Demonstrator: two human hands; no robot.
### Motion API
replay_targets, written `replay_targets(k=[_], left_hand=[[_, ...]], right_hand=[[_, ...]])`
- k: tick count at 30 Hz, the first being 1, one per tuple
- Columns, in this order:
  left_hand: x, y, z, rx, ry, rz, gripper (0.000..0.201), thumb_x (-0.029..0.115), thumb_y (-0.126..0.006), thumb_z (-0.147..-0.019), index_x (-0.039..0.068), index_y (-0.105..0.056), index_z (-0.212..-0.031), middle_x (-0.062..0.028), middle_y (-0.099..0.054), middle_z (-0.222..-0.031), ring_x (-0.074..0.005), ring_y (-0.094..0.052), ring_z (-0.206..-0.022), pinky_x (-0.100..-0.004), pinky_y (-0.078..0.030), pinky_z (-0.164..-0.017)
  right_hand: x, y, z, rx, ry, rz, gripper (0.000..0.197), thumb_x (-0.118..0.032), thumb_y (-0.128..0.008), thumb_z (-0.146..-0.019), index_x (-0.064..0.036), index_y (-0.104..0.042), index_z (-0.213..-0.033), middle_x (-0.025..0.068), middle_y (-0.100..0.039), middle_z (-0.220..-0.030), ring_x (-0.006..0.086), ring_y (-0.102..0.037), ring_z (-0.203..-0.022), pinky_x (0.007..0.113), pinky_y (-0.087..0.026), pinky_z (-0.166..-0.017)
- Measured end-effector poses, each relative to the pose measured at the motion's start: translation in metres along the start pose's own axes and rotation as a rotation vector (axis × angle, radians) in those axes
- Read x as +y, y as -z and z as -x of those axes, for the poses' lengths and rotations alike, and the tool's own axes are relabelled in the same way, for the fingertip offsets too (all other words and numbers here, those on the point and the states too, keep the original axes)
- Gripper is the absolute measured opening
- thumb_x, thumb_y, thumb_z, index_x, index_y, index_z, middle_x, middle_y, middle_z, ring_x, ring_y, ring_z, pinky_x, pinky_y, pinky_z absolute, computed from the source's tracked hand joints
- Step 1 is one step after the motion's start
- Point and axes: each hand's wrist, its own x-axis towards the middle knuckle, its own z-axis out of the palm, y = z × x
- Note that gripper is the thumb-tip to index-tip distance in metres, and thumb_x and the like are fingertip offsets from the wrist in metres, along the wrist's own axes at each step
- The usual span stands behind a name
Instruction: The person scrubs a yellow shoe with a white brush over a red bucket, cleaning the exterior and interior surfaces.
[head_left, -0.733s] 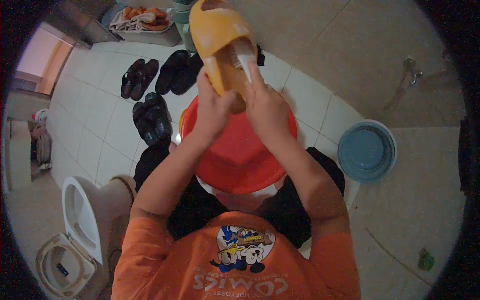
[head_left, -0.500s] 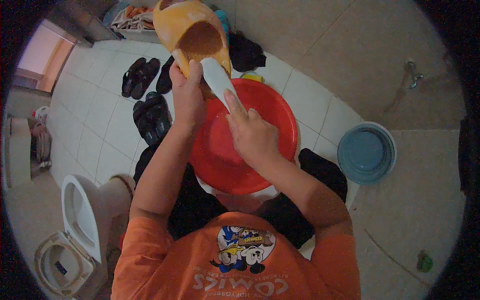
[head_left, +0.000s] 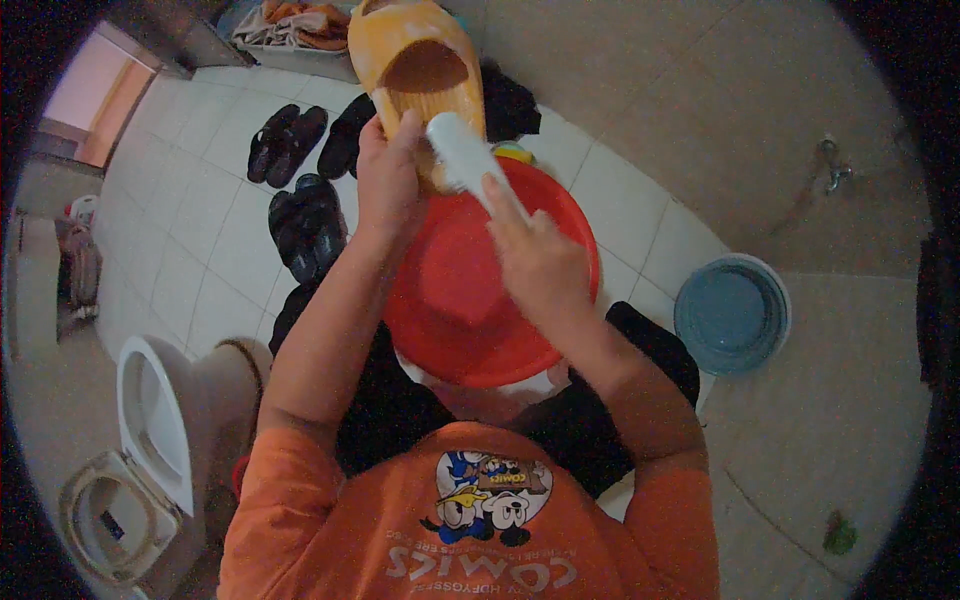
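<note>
My left hand (head_left: 391,185) grips a yellow slipper (head_left: 445,35) by its heel end, with the open toe strap pointing away from me. The slipper is held up over the far rim of a red basin (head_left: 470,290). In my right hand (head_left: 540,250) is a white scrubbing brush (head_left: 468,160), its fingers wrapped round the handle. The brush head lies against or just beside the slipper's heel part; its bristles are mostly hidden underneath. The basin stands between my knees.
A bucket of bluish water (head_left: 732,314) stands right of the basin. Black sandals (head_left: 285,145) and black slippers (head_left: 307,230) lie to the left. Farther left is a white toilet (head_left: 160,410). A wall tap (head_left: 835,168) sticks out at right, and a crate of cloths (head_left: 290,35) stands behind.
The slipper has shifted slightly right and tilted more upright with my left hand. My right hand and the brush have moved right and a little toward me.
</note>
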Motion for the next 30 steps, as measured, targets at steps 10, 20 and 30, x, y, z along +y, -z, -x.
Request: replay_targets(k=[10,20,30], left_hand=[[0.005,0.009,-0.011,-0.038,0.276,0.310,0.031,0.012,-0.052,-0.086,-0.001,-0.046,-0.113,-0.0144,-0.057,-0.105,-0.0256,-0.060,-0.092,-0.0378,-0.051,-0.081],[-0.004,0.010,0.001,0.093,0.634,0.445,0.031,0.014,-0.049,-0.089,0.004,-0.044,-0.119,-0.0155,-0.057,-0.107,-0.0297,-0.060,-0.093,-0.0451,-0.052,-0.076],[-0.008,0.003,0.002,0.187,0.799,0.609,0.031,0.012,-0.048,-0.089,0.007,-0.045,-0.120,-0.0149,-0.054,-0.112,-0.0310,-0.058,-0.097,-0.0476,-0.050,-0.083]], right_hand=[[0.006,0.014,0.002,0.231,0.093,0.097,0.046,-0.023,-0.061,-0.082,-0.0216,-0.049,-0.127,0.0054,-0.047,-0.062,0.0213,-0.050,-0.046,0.033,-0.043,-0.041],[0.010,0.003,-0.004,0.258,0.061,0.239,0.043,-0.030,-0.060,-0.083,-0.0292,-0.051,-0.125,0.0051,-0.044,-0.061,0.0200,-0.048,-0.044,0.031,-0.042,-0.038],[0.031,0.003,0.000,0.311,0.214,0.190,0.045,-0.025,-0.064,-0.079,-0.0257,-0.054,-0.123,0.0045,-0.042,-0.060,0.0196,-0.045,-0.042,0.033,-0.040,-0.038]])
